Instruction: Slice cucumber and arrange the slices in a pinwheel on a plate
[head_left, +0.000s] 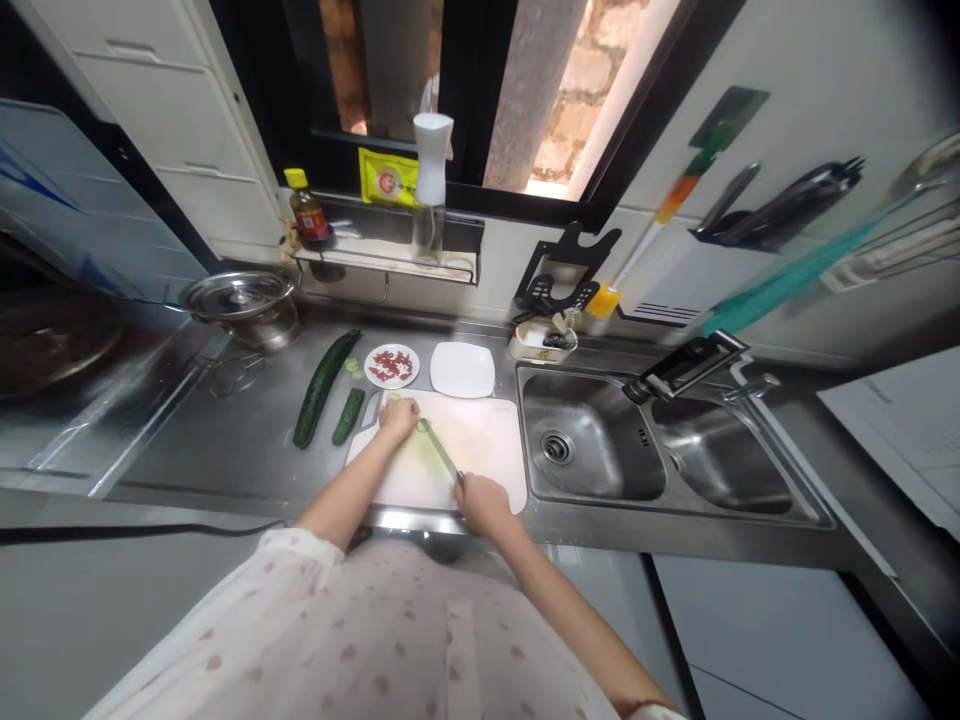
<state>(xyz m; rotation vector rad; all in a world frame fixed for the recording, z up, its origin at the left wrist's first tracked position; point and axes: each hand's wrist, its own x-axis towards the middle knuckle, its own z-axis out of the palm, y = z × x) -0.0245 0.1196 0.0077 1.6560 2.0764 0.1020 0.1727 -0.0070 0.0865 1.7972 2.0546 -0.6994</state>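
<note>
My left hand [400,418] is closed, its fingers curled on a piece of cucumber that they mostly hide. Beside its fingertips, a round cucumber slice [423,426] shows at the front end of the knife blade. My right hand [484,502] grips the handle of the knife [444,456], whose blade slants up and left over the white cutting board [491,470]. Left of the board lie a long whole cucumber [324,390] and a shorter cucumber piece [348,416]. Several pale cucumber pieces [353,368] rest just behind the shorter one.
Behind the board are a plate of red bits [391,367] and a white square plate [463,370]. A double steel sink [592,480] with a black faucet [686,368] adjoins on the right. A lidded steel pot [244,305] stands back left. A narrow shelf [375,258] holds bottles.
</note>
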